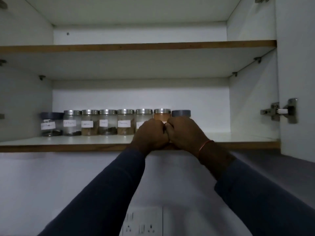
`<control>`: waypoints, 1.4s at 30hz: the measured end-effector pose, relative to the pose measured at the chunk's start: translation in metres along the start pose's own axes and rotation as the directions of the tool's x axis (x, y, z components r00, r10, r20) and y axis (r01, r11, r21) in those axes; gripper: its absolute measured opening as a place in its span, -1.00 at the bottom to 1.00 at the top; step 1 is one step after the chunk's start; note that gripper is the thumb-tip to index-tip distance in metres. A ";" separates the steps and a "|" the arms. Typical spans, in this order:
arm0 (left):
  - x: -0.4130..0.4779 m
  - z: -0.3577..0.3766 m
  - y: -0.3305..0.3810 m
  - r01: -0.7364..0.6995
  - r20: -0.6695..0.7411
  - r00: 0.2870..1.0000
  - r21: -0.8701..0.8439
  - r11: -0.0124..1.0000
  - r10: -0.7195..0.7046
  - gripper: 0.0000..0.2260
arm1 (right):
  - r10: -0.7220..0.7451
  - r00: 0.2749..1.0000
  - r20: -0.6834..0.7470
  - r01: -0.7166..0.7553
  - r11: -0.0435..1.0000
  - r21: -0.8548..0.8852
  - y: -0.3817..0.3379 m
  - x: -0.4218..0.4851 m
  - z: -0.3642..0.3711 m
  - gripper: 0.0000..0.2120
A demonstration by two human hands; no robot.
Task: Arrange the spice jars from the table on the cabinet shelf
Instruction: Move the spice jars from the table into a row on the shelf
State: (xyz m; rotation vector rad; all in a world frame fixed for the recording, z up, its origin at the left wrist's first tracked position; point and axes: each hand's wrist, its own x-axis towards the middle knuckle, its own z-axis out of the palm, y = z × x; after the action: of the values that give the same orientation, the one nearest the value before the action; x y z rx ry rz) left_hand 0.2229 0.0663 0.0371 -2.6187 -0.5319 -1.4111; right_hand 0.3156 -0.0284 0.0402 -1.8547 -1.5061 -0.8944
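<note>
Lone wide-angle head cam sits below & behind the left hand (150,133) & right hand (185,133), tilted up, close on the cabinet shelf (68,141) beyond them.

Dim white wall (51,184) carries a socket panel (144,223).

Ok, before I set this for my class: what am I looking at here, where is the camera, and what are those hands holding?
No machine here: a person wears one camera on the head, so you see their own arms raised into an open cabinet. Eight spice jars stand in a row on the lower shelf. The left hand and right hand meet, fingers curled, in front of the orange-powder jar near the row's right end. Whether they grip it is hidden.
</note>
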 end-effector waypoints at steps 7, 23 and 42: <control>-0.100 -0.013 0.024 -0.124 -0.122 0.988 -0.295 0.947 0.091 -0.77 | 0.082 0.996 0.046 -0.089 0.978 0.187 -0.027 -0.153 -0.004 -0.64; -0.641 0.036 0.022 0.915 0.755 0.388 -0.247 0.318 -0.528 -0.74 | 0.352 0.296 0.888 -0.831 0.554 0.058 -0.177 -0.557 0.172 0.10; -0.618 -0.011 -0.001 0.946 0.892 0.141 -0.250 -0.207 -0.430 -0.32 | 0.241 0.380 0.893 -0.921 0.182 0.343 -0.184 -0.507 0.146 -0.56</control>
State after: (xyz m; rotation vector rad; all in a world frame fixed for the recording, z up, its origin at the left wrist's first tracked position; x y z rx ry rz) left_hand -0.0974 -0.0894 -0.4686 -3.6880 -2.7677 -1.1112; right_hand 0.0860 -0.1785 -0.4469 -1.7051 -0.8606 1.0124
